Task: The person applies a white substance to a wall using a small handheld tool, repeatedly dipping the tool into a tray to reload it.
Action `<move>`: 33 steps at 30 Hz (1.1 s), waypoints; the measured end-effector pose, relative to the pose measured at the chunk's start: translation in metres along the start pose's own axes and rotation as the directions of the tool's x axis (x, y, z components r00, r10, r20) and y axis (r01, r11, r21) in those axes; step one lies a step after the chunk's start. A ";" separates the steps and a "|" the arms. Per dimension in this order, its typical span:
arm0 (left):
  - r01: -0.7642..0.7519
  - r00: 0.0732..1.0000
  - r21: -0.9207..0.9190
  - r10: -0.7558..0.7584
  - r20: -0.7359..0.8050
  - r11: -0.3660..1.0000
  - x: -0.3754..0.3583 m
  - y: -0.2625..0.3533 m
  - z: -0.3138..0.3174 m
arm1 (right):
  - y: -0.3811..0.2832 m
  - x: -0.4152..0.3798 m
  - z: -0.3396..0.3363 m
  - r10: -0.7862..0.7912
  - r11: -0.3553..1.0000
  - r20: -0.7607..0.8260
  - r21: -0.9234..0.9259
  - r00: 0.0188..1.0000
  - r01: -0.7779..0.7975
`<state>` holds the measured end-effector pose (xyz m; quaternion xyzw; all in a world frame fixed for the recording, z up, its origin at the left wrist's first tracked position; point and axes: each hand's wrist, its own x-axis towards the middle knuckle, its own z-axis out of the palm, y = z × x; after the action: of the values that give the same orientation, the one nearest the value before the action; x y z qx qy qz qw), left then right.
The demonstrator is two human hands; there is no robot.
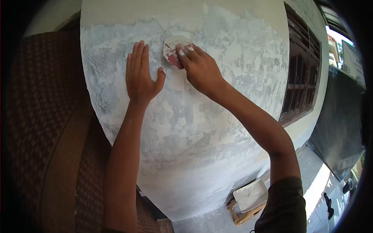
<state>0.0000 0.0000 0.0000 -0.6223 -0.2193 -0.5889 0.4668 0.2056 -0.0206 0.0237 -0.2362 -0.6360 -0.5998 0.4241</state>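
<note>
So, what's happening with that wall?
Someone is pressing a flat reddish tool, smeared with pale paste, to the wall with their right hand. Their left hand holds nothing and is flat, at the wall beside it. The wall is patchy white and grey. Down below, a tray of pale paste sits on a wooden stool.
</note>
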 end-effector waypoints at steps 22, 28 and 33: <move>-0.010 1.000 0.032 0.009 0.021 0.999 -0.009 0.005 -0.002 | 0.067 0.036 0.000 0.231 0.973 -0.103 0.019 0.968 -0.230; -0.011 1.000 0.039 0.010 0.027 0.999 -0.009 0.002 -0.001 | 0.080 0.044 0.031 0.222 0.972 -0.015 -0.069 0.975 -0.223; 0.002 1.000 0.029 -0.002 0.020 1.000 -0.010 0.004 -0.003 | 0.033 -0.015 -0.001 0.139 0.989 0.027 -0.044 0.990 -0.138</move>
<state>-0.0005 -0.0014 -0.0109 -0.6210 -0.2329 -0.5800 0.4730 0.2409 -0.0132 0.0298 -0.2975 -0.6115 -0.5788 0.4501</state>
